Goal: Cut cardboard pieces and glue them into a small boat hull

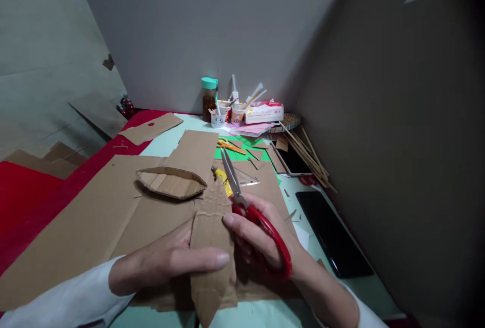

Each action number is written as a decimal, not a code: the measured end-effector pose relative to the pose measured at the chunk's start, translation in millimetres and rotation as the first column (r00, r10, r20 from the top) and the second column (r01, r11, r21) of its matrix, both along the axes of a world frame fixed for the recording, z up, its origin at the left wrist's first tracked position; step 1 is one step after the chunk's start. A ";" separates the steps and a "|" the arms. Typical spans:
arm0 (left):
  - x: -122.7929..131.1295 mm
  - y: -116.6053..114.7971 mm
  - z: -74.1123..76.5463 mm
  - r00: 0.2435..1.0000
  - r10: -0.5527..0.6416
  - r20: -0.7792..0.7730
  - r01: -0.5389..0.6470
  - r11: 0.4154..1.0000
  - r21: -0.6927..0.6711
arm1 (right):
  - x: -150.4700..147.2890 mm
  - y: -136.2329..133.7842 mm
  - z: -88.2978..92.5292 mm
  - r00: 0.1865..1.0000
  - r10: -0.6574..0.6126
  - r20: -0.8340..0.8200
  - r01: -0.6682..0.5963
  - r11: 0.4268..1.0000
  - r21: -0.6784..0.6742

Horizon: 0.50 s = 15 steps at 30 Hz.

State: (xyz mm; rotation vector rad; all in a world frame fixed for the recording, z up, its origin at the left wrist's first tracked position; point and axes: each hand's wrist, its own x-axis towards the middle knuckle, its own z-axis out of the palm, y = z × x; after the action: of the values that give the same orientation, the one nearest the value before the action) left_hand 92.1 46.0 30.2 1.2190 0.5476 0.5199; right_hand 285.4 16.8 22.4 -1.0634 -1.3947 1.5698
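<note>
Brown cardboard, cut as a pointed piece (212,232), was near six o'clock in the head view; the left hand (178,257) pinched it between thumb and half-hidden fingers; the right hand (257,234) was curled round red-handled scissors (282,247), its thumb against the piece's edge; in my judgement, good work needed firm support and the blades turned away from the left thumb; at eight o'clock a boat-shaped form (170,184) rested on cardboard sheeting (106,217); beneath was a pale green table (250,313), with red cloth (76,184) towards nine; at twelve stood a grey wall (227,25).
</note>
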 end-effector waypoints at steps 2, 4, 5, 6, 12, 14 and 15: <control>-0.6 3.1 -3.6 0.989 0.148 0.011 -0.147 0.989 -0.033 | -0.2 -2.4 -1.4 1.000 0.012 0.009 -0.012 1.000 0.008; -2.5 6.4 -8.2 0.957 0.291 -0.006 -0.290 0.955 -0.065 | -1.2 -3.3 -1.9 1.000 0.022 0.021 -0.022 1.000 0.017; -3.3 7.6 -10.0 0.941 0.339 -0.008 -0.339 0.938 -0.070 | -2.0 -3.2 -1.4 0.999 0.025 0.032 -0.025 0.999 0.024; -3.9 8.2 -11.1 0.925 0.379 0.002 -0.378 0.923 -0.069 | -2.9 -2.8 -0.3 0.998 0.025 0.050 -0.027 0.999 0.036; -3.1 6.1 -4.8 0.856 0.510 0.086 -0.494 0.855 -0.158 | -7.1 0.1 11.6 0.973 -0.150 0.178 0.122 0.980 0.157; -3.4 6.0 -1.5 0.846 0.526 0.083 -0.509 0.845 -0.164 | -8.7 -2.0 13.0 0.969 -0.142 0.201 0.106 0.978 0.178; -3.5 6.0 -0.4 0.844 0.529 0.087 -0.512 0.844 -0.161 | -9.9 -3.5 12.7 0.964 -0.128 0.232 0.082 0.977 0.199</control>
State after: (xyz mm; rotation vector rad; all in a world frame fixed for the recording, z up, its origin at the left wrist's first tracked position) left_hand 88.6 52.0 29.9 0.8921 0.7975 1.0033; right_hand 275.5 13.3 35.1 -1.2237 -1.5872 1.2345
